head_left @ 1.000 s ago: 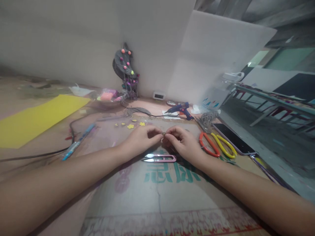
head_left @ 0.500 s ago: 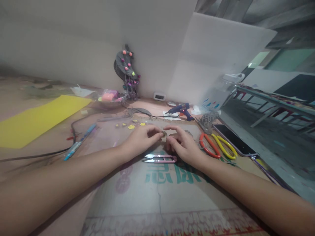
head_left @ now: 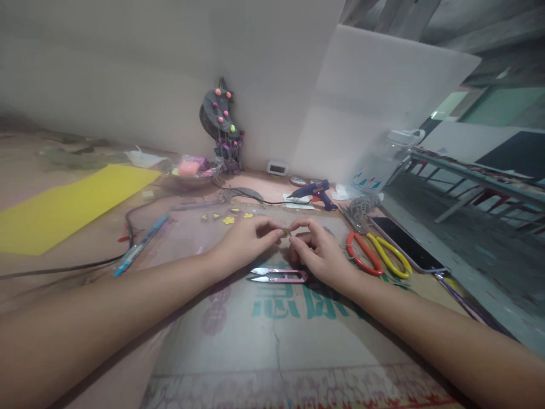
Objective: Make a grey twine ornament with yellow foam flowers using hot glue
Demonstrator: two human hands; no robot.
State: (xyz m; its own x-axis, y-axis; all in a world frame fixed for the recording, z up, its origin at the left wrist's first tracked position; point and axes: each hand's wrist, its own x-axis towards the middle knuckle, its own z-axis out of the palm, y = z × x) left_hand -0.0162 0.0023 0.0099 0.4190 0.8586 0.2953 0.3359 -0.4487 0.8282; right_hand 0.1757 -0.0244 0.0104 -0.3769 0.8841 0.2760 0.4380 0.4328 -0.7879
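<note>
Between thumb and forefinger, my left hand (head_left: 251,241) pinches a small dark olive piece (head_left: 286,232), too small to name. My right hand (head_left: 318,247) faces it from the right, fingers curled and forefinger tip at the piece's edge; whether it grips the piece is hard to see. Below both hands lie thread snips (head_left: 284,276) with a pink handle, blades pointing left. Several small yellow felt flowers (head_left: 229,220) rest beyond my left hand. Scissors (head_left: 364,253) with one orange and one yellow handle lie right of my right hand.
A blue glue gun (head_left: 314,191) stands behind the hands, its cord running left. At right are a phone (head_left: 406,245) and grey yarn (head_left: 361,207). A yellow sheet (head_left: 76,207), a blue pen (head_left: 142,244) and a bowl (head_left: 193,180) lie left. A decorated grey moon (head_left: 217,113) leans on the wall.
My right fingertips have parted from the pinch they made with the left, and the forefinger has straightened, then bent toward the piece again. My left hand keeps its pinch.
</note>
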